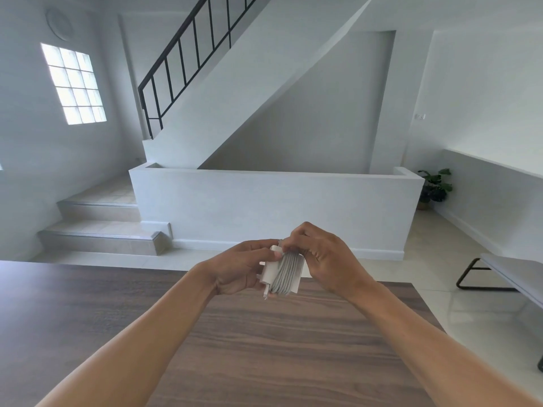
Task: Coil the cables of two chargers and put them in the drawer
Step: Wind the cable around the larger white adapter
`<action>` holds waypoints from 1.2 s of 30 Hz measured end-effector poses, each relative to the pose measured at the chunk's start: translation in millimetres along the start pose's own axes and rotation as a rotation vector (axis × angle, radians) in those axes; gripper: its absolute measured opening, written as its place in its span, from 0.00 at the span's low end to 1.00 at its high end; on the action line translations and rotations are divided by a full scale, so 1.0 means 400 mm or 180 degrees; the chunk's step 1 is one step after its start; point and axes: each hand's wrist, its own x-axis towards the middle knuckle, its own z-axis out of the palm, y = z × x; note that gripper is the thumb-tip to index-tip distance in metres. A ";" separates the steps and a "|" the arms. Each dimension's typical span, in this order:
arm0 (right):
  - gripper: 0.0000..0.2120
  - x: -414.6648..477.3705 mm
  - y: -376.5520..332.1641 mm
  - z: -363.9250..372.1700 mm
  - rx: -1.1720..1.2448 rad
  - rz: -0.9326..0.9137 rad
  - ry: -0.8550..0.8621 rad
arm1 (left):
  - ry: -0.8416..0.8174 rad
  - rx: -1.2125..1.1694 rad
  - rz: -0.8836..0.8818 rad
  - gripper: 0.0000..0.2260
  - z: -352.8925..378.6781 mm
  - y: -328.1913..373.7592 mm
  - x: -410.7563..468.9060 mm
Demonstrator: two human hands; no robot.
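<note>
Above the far edge of the wooden table (pixel 264 333) I hold one white charger (pixel 271 267) with its grey-white cable (pixel 289 273) wound in many turns around the block. My left hand (pixel 241 268) grips the charger block from the left, thumb on top. My right hand (pixel 323 257) is closed on the coil from the right, fingertips pinching cable at the top. The cable's connector end sticks out below the coil. A second charger and a drawer are not in view.
The dark wood-grain table fills the lower frame. Beyond it are a tiled floor, a low white wall (pixel 276 212), steps (pixel 100 230) at left and a staircase. A bench with black legs (pixel 511 277) stands at right, a potted plant (pixel 435 186) behind it.
</note>
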 end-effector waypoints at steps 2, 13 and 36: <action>0.20 0.003 0.005 -0.004 -0.0010 -0.0013 -0.0055 | -0.0014 -0.0024 0.0041 0.20 0.003 0.001 0.000; 0.14 -0.010 0.002 0.019 0.2134 0.2303 0.0064 | 0.0287 -0.0161 0.0195 0.15 0.006 0.015 0.025; 0.13 -0.044 -0.014 -0.009 0.2706 0.2390 0.0006 | 0.0085 -0.0279 0.0511 0.16 0.049 0.006 0.021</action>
